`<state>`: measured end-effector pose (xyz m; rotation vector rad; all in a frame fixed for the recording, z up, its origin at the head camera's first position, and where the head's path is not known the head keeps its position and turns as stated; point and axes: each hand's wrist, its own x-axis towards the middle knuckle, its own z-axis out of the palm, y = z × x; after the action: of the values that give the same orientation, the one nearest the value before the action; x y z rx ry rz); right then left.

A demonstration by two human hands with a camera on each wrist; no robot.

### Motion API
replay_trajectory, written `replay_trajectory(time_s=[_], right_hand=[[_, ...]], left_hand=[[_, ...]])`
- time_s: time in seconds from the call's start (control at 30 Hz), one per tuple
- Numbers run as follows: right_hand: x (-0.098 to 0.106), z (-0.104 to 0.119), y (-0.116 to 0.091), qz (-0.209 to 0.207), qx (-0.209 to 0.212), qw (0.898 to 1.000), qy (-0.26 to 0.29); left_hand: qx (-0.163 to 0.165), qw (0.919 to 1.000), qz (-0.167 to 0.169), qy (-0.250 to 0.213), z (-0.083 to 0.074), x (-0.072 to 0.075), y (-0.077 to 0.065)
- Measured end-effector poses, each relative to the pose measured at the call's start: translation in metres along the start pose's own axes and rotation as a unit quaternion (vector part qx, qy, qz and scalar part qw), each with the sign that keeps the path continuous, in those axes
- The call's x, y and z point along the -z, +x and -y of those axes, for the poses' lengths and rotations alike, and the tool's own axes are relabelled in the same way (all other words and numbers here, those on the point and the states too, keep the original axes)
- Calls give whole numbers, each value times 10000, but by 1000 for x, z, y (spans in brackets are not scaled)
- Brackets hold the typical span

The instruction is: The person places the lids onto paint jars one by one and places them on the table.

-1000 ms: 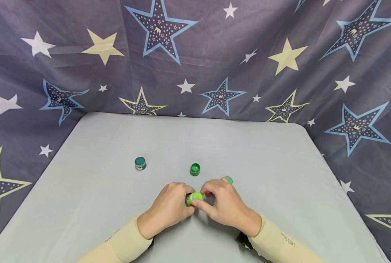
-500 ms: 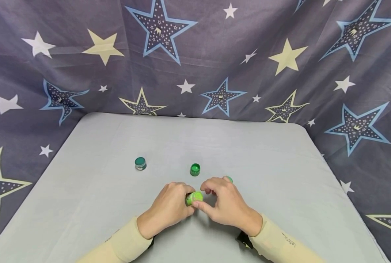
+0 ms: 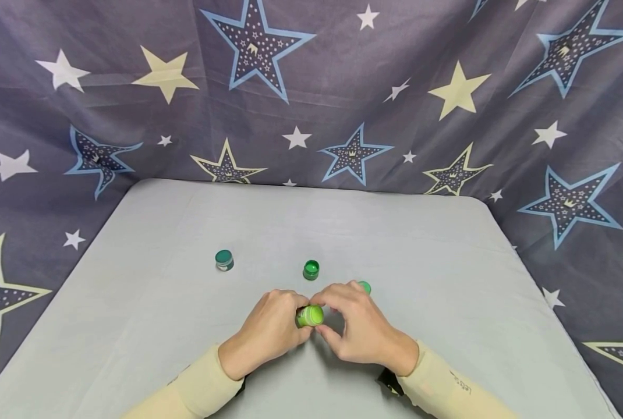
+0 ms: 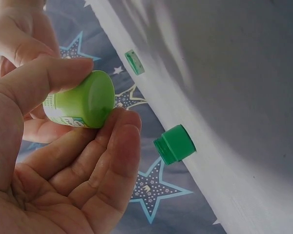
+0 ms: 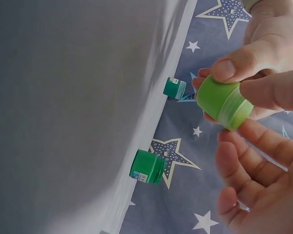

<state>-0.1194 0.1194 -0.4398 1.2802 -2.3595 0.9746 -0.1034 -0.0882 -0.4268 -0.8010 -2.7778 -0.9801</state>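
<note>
Both hands meet on a small light-green jar (image 3: 310, 316), tilted on its side above the table in the head view. My left hand (image 3: 271, 329) grips one end of it between thumb and fingers. My right hand (image 3: 361, 326) pinches the other end with thumb and index finger. A pale, translucent band near that end of the jar (image 5: 224, 102) shows in the right wrist view; its other fingers (image 5: 254, 165) fan out below. Ahead of the hands stands a green jar (image 3: 311, 270) with its lid off, its threaded neck (image 4: 161, 150) bare in the left wrist view.
A teal jar (image 3: 224, 260) with its lid on stands to the left on the grey-covered table (image 3: 427, 244). Just past the right hand lies a low green round piece (image 3: 364, 287), partly hidden. A star-patterned cloth (image 3: 311, 87) hangs behind the table.
The right thumb and index finger parted from the jar's end, spread apart, then came back onto it in a new place. The left hand and the jar stayed nearly still.
</note>
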Motion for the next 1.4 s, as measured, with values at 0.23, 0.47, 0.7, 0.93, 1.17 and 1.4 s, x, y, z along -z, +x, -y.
replay_trajectory(time_s=[0.23,0.47,0.7,0.93,1.17,1.4], right_hand=[[-1,-2,-1,-74,-51,10000,-39],[-2,0,-1,-111,-156,9996,-196],[-3,1,1,-162,-350,9987,-329],[-5,0,0,-198,-552,9975,-393],[-5,0,-1,-179,-706,9961,-497],[-3,1,0,-249,-588,9971,-407]], left_hand=[[-10,10000,-20,47,-1,0,1],[-15,10000,-45,86,-1,0,1],[-40,9999,-20,113,0,0,1],[6,10000,-13,84,-1,0,1],[42,10000,13,64,-1,-1,1],[19,9999,23,108,-1,-1,1]])
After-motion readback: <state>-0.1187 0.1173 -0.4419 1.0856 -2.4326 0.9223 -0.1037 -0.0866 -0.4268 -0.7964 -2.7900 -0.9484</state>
